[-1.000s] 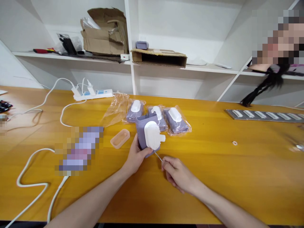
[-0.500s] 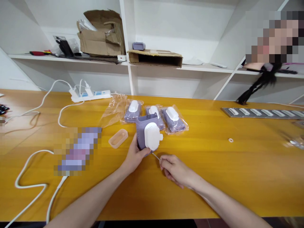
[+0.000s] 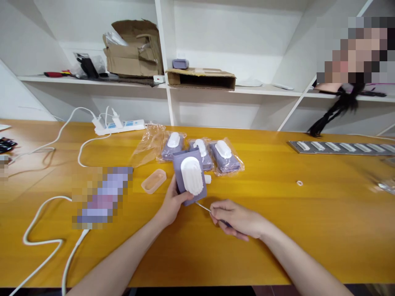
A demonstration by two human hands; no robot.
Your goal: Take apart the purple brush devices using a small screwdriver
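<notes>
In our left hand (image 3: pixel 173 201) we hold a purple case (image 3: pixel 180 177), the thumb pressed over its near edge and the fingers behind, with the case tipped up above the middle of the counter (image 3: pixel 262 255) so that its white oval pad (image 3: pixel 191 176) faces us. Our right hand (image 3: pixel 233 218), just to the right and nearer, is closed around the dark handle of a thin metal tool (image 3: pixel 203 207); the shaft points left and away to the case's near edge, and we cannot tell whether its tip touches. A small white piece (image 3: pixel 207 179) shows just beside the case's right edge; whether it is joined to the case we cannot say. Behind, on the far part of the counter, we see three purple cases in clear bags (image 3: pixel 206 161), side by side, each with a white part on top. An orange tray (image 3: pixel 153 181) sits to the left of our held case, and a small pale ring (image 3: pixel 299 183) lies well apart to the right, nearer than the grey metal strip (image 3: pixel 345 147) with its row of white pieces
</notes>
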